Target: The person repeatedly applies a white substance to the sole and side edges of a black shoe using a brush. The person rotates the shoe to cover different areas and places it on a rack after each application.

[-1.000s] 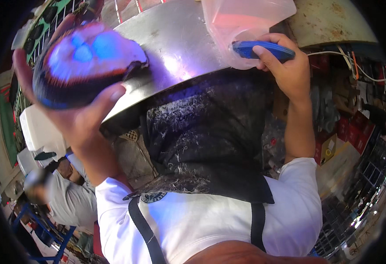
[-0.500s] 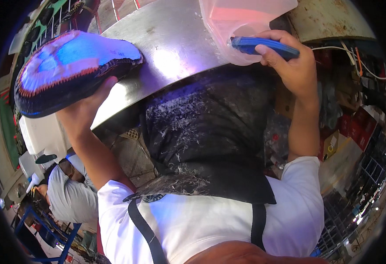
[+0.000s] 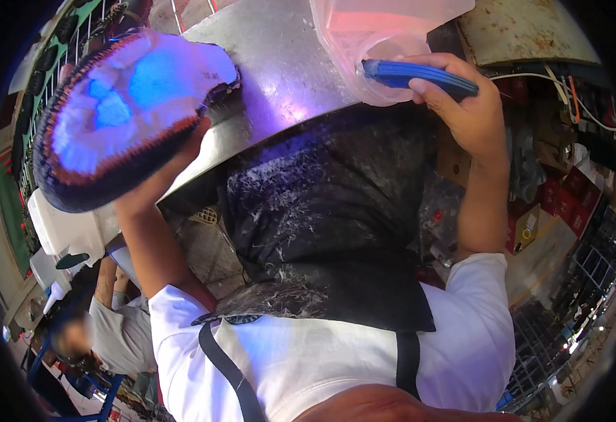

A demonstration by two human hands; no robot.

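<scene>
My left hand point(image 3: 174, 158) grips a dark shoe upper point(image 3: 146, 74) from below at the left. Its underside is turned up, with a pale sole area lit blue and an orange-brown stitched, gathered edge around it. My right hand point(image 3: 473, 102) pinches a flat, ridged blue-handled brush point(image 3: 420, 75) between thumb and fingers. The brush lies level, its far end at the round mouth of a translucent plastic container point(image 3: 343, 49); its bristles are hard to make out.
A shiny metal tabletop point(image 3: 273, 77) runs beneath the container. A rack of dark shoes point(image 3: 48, 63) stands far left. At lower left another person in a grey shirt point(image 3: 121, 330) bends down. Boxes point(image 3: 561, 200) and a white cable point(image 3: 568, 84) are at right.
My left hand has tilted the shoe upper so more of its underside shows, shifting it slightly right. The brush has moved slightly left at the container's mouth. The other person has changed posture.
</scene>
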